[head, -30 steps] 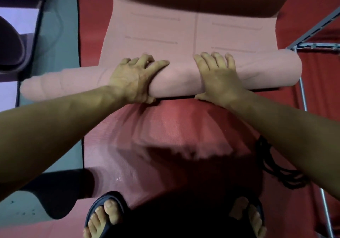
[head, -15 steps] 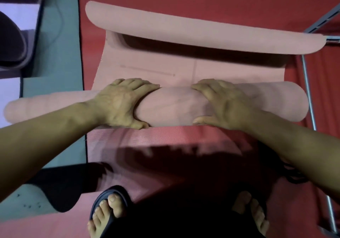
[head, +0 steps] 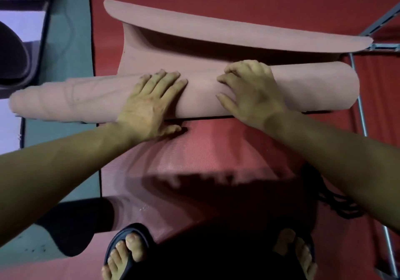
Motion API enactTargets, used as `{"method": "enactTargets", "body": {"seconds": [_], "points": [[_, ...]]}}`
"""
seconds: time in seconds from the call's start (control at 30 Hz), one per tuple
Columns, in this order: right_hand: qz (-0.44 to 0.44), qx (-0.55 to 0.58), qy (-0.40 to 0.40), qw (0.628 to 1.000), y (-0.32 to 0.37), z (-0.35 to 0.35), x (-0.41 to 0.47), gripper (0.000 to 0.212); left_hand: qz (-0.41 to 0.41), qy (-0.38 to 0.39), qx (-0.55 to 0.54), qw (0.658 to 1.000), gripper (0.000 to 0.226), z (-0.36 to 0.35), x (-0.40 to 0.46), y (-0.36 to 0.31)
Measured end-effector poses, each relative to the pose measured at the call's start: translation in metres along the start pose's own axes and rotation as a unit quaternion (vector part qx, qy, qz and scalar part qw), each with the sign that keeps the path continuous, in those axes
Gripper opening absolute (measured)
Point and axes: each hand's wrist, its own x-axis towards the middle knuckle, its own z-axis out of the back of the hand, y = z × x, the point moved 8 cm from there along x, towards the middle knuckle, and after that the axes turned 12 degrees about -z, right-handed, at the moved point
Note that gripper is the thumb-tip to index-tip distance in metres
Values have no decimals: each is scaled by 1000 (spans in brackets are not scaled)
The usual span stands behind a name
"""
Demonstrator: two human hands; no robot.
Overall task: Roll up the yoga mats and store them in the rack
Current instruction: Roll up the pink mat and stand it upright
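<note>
A pink yoga mat [head: 201, 94] lies across the red floor mat, most of it wound into a thick roll that telescopes out to the left. Only a short flat strip remains beyond the roll, and its far end [head: 216, 28] curls up. My left hand [head: 151, 104] presses flat on the roll's middle with straight fingers. My right hand [head: 253, 93] rests on top of the roll to the right, its fingers bent over the crest. A grey metal rack frame [head: 359, 110] stands at the right edge.
A red floor mat [head: 194, 154] lies under the roll, with teal floor [head: 69, 41] to the left. Dark rolled mats [head: 13, 56] sit at the far left. A black cord [head: 333, 204] lies by my right arm. My sandalled feet [head: 127, 251] stand at the bottom.
The roll has moved forward and grown thicker, so the flat strip ahead is shorter. My left fingers have straightened flat on the roll; both hands moved forward with it.
</note>
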Motion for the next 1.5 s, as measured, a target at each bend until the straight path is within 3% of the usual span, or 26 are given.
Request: {"method": "enactTargets", "body": {"seconds": [0.1, 0.2, 0.3, 0.67, 0.77, 0.9, 1.0, 1.07, 1.17, 1.23, 1.5], "points": [[-1, -41, 52, 998, -5, -20, -4, 74, 31, 61, 24, 997, 138, -5, 21, 18], [-2, -88, 103, 991, -11, -38, -1, 110, 32, 63, 31, 997, 136, 0, 35, 28], [-8, -111, 88, 990, -11, -40, 6, 120, 27, 53, 9, 998, 128, 5, 41, 32], [23, -126, 76, 989, 2, -19, -53, 114, -18, 4, -48, 999, 111, 9, -5, -15], [25, -103, 129, 986, 1, -16, -71, 115, -33, 37, -93, 994, 112, 5, -19, -28], [11, -50, 236, 970, -4, -17, -71, 109, -25, 153, -129, 980, 123, -6, -22, -29], [19, -12, 254, 967, -7, -17, -57, 95, -19, 149, -114, 982, 116, 2, -16, -27], [18, 25, 214, 976, -15, -10, -45, 75, -27, 85, -95, 991, 102, 16, -14, -32], [-2, 47, 72, 996, -24, 13, -29, 33, -16, -6, -71, 997, 85, 31, -19, -37], [-16, 44, -9, 999, -19, 24, -26, 15, 6, -23, -44, 999, 84, 27, -23, -35], [19, 13, -6, 1000, 17, 9, -41, 37, 44, 64, 29, 997, 131, 1, 10, -1]]}}
